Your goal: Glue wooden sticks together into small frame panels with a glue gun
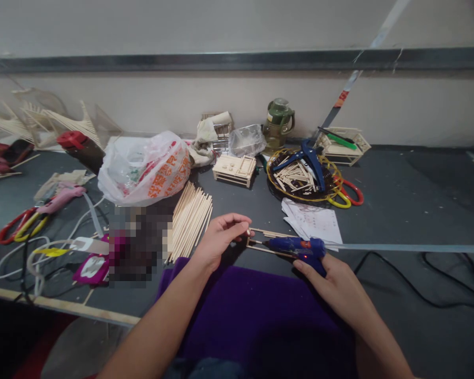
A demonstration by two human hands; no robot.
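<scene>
My right hand (335, 279) is wrapped round the handle of a blue hot glue gun (294, 245), its dark nozzle pointing left. A small red light glows on the gun's body. My left hand (225, 237) pinches a short wooden stick (248, 230) at the left end of a thin wooden stick frame (274, 251). The nozzle tip is close to that end; whether it touches the wood I cannot tell. Part of the frame is hidden behind the gun. A bundle of wooden sticks (191, 218) lies just left of my left hand.
Behind are a small wooden stick model (234, 169), a basket (276, 192) of stick pieces with a blue tool on it, and white papers (314, 221). A plastic bag (146, 168), a pink glue gun (65, 197) and cables lie left. Purple cloth (240, 310) covers the near edge.
</scene>
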